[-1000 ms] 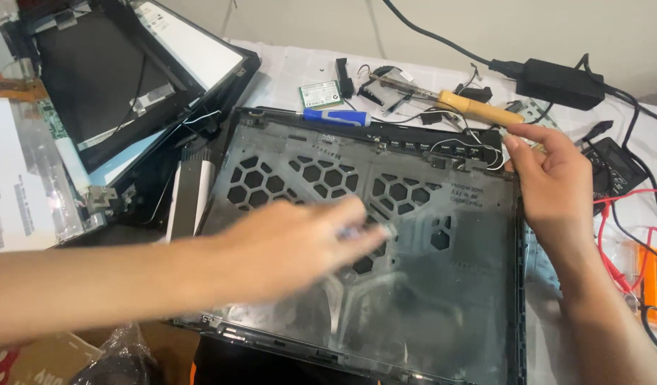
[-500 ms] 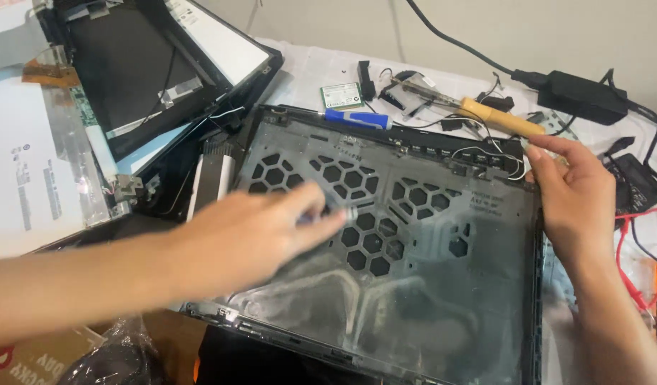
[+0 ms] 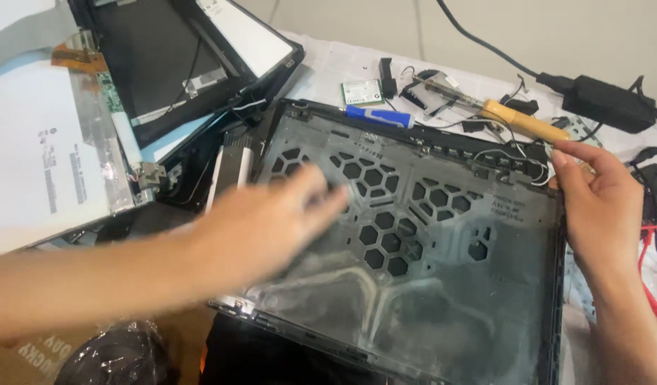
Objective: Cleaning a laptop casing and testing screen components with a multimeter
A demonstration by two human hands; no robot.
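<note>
Two hands (image 3: 271, 221) (image 3: 599, 207) on one laptop shell (image 3: 442, 285).

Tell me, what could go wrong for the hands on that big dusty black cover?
The left hand is blurred over the dusty black cover, so it could smear dust or catch a honeycomb hole. The right hand grips the edge beside thin white wires, which might snag. The wooden-handled tool lies close behind.

Two hands (image 3: 264, 228) (image 3: 599, 207), one dark laptop shell (image 3: 442, 285), one blue screwdriver (image 3: 378, 116), one small green card (image 3: 362, 92), one black power adapter (image 3: 605, 103).
</note>
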